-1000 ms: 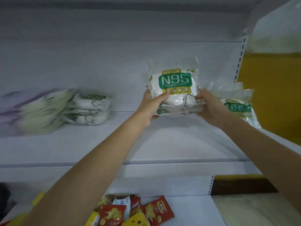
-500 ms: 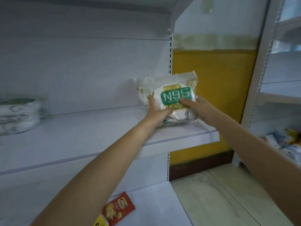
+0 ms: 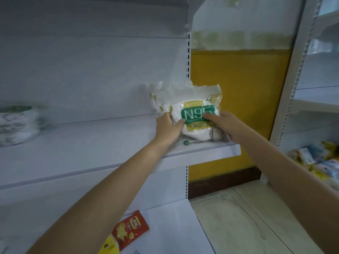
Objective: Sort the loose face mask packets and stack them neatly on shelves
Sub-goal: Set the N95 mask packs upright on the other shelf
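- A stack of mask packets (image 3: 17, 123) is seen lying flat towards the left end of the shelf (image 3: 91, 154), too blurred for its neatness to be judged.
- 1 red snack packet (image 3: 129, 229) is seen on the lower shelf, apart from the task.
- The left edge of the N95 packets (image 3: 197, 114) is gripped by the left hand (image 3: 167, 128), thumb at the front and fingers curled behind.
- The packets are stood on their lower edge at the shelf's right end, near its front right corner and close to the front edge.
- The green label is faced outward and reads upright, and the crumpled sealed flap points up. The long axis appears to run left to right along the shelf, though the film makes this uncertain.
- The label is pressed by the fairly straight fingers of the right hand (image 3: 222, 123); nothing is seen gripped by them, and the thumb cannot be made out.
- A slip is judged likely if the hands are withdrawn while the bundle is upright: slick film and nothing to lean on could let the packets fan apart or slide.
- A fall past the shelf's open right end could be caused by any push to the right.
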`<control>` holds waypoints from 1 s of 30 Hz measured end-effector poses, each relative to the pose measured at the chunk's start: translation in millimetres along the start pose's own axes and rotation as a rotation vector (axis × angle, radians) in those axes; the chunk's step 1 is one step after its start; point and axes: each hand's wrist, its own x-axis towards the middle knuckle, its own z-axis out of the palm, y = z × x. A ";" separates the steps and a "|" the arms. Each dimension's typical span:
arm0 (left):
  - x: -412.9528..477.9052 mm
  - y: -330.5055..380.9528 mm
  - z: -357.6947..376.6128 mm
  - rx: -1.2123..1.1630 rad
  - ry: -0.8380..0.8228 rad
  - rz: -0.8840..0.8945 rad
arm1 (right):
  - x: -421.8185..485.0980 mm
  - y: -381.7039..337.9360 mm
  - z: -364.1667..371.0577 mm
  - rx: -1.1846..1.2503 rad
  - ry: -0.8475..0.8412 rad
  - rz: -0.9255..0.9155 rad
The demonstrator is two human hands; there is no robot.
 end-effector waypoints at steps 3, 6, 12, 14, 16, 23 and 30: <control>-2.1 0.2 1.0 0.033 0.021 -0.007 | -3.0 -2.0 -0.6 -0.002 -0.018 -0.009; -6.5 2.3 -1.7 0.053 0.089 0.043 | -4.6 -6.6 -2.2 -0.163 0.108 -0.081; 1.4 27.1 -35.9 -0.375 0.238 0.282 | -10.1 -56.4 28.4 -0.165 0.321 -0.383; 14.3 27.6 -57.3 -0.455 0.298 0.270 | -3.4 -77.7 53.1 -0.101 0.310 -0.431; 30.9 18.7 -80.2 -0.448 0.391 0.257 | 4.5 -94.1 83.9 -0.199 0.374 -0.511; 99.9 -48.3 -145.9 -0.319 0.496 -0.008 | 46.3 -96.8 201.8 -0.738 0.113 -0.504; 155.4 -79.3 -132.8 -0.250 0.379 -0.202 | 83.9 -78.4 241.5 -0.932 -0.101 -0.220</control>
